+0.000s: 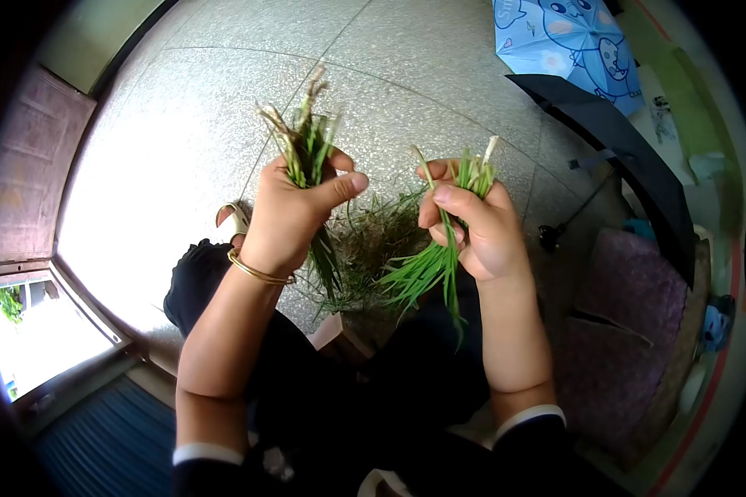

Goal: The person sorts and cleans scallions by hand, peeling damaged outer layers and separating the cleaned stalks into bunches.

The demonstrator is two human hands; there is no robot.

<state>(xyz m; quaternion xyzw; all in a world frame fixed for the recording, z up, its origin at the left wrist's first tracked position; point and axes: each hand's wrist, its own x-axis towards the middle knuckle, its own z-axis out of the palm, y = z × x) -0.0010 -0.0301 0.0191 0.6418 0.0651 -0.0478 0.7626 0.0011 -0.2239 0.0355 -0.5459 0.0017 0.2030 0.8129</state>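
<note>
My left hand [294, 195] is closed around a bunch of green stalks [309, 141] with pale, brownish root ends pointing up and dark leaves hanging below the wrist. In my right hand [477, 215] is a smaller bunch of long, thin green leaves, like chives [431, 273]; their cut-looking pale ends stick up past the fingers and the blades droop to the lower left. One stalk sits apart from that bunch, between thumb and fingers. The two hands are held apart at similar height. Beneath them a loose pile of green and brown grassy bits [377, 240] lies on the floor.
A black umbrella [630, 149] stands opened at the right, with a blue cartoon umbrella [568, 50] behind it. Purple cushioned matting [622, 331] lies at the lower right. A wooden door [33, 157] is on the left. A shoe [234, 219] shows beside my left forearm.
</note>
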